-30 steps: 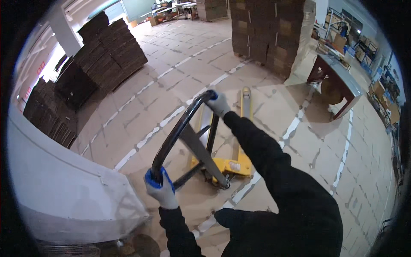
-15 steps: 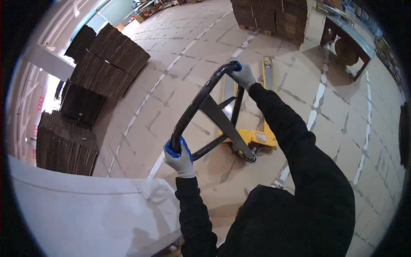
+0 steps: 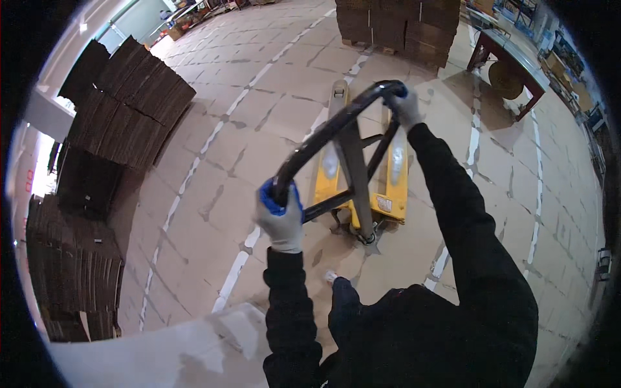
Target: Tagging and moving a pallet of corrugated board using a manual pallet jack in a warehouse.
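A yellow pallet jack (image 3: 398,183) stands on the floor ahead of me, both forks pointing away and carrying nothing. Its black loop handle (image 3: 321,134) tilts back toward me. Around the handle's lower left corner, my left hand (image 3: 279,216) is closed, in a white glove with a blue palm. My right hand (image 3: 405,107), gloved alike, grips the upper right corner with the arm stretched out. Some of the fingers are hidden behind the bar. Part of my leg and a shoe show below the jack.
Tall stacks of flattened brown cardboard (image 3: 123,107) line the left side. Another cardboard stack (image 3: 398,32) rests on a pallet at the far middle. A table (image 3: 511,61) with dark red legs stands far right. Beside my left arm is a white surface (image 3: 174,352). White lines cross the tiled floor.
The pallet jack has swung so its forks point straighter ahead, and its handle is turned with it. Both hands keep their hold. The white surface shows less, and my shoe has come into view.
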The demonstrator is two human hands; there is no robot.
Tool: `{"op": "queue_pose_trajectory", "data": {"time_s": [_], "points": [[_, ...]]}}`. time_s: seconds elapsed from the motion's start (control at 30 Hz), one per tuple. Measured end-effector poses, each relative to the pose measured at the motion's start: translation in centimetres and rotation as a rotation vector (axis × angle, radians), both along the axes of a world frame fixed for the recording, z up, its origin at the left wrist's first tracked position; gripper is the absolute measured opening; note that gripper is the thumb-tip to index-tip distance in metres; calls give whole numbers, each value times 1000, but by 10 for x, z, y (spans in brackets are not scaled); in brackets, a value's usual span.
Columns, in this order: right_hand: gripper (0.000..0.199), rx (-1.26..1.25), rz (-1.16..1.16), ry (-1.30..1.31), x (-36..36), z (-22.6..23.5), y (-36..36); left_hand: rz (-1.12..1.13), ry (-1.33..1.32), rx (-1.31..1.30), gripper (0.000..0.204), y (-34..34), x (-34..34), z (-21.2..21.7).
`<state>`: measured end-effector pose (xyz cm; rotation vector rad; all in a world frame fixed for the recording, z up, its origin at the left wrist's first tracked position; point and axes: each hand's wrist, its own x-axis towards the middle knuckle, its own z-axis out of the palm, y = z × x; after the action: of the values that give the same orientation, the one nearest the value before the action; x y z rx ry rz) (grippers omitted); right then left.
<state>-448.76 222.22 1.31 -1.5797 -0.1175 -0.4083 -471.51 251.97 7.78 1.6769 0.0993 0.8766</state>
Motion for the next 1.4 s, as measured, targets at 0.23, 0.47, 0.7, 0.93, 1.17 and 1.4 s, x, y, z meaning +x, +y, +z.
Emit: {"op": "queue_pose_trajectory", "data": {"time_s": [0.23, 0.47, 0.7, 0.93, 1.17, 1.4], "points": [[13, -19, -152, -91, 57, 3, 15, -219, 68, 159, 27, 66, 97, -8], [15, 63, -149, -173, 126, 2, 57, -247, -48, 124, 31, 99, 167, -21], [21, -136, -291, -153, 231, -35, 71, -445, -64, -43, 41, 126, 203, -22], [23, 36, -229, -126, 270, -7, 165, -595, 61, 78, 48, 213, 274, -31], [25, 31, -231, -226, 335, -18, 183, -684, 71, 16, 51, 278, 393, -28], [32, -16, -495, -249, 399, -18, 204, -751, -34, 137, 42, 320, 516, -15]]}}
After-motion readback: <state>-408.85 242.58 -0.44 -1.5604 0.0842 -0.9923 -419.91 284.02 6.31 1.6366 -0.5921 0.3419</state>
